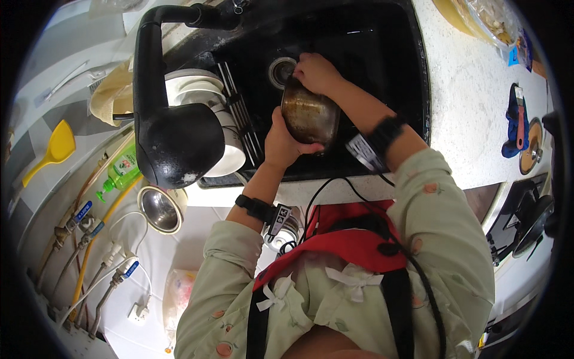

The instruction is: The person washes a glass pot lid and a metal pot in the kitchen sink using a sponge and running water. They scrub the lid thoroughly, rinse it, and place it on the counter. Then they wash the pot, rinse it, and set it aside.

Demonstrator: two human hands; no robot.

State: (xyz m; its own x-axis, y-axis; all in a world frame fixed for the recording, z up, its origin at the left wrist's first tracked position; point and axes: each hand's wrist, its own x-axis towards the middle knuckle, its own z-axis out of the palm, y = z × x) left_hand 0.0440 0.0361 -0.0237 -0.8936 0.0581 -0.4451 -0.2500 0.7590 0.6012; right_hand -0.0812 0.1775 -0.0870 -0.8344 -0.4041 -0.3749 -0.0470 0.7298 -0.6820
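Observation:
Over the black sink (381, 49) I hold a brown-stained metal container (310, 114), tilted, beside the round drain (282, 72). My left hand (287, 141) grips its near left side, the thumb and fingers spread around it. At the far rim is my right hand (316, 74), its fingers bent against the edge; whether they hold anything small is hidden. A rack of dark metal bars (237, 110) stands in the left part of the sink, next to stacked white bowls (228, 152) and plates (193, 80).
A large black faucet (177, 143) arches over the left side, close to the bowls. Left of it are a green pump bottle (121, 168), a yellow spatula (58, 143) and a steel-lined pot (161, 210). On the right counter (466, 107) lie a pink-handled tool (520, 125) and a glass lid (531, 148).

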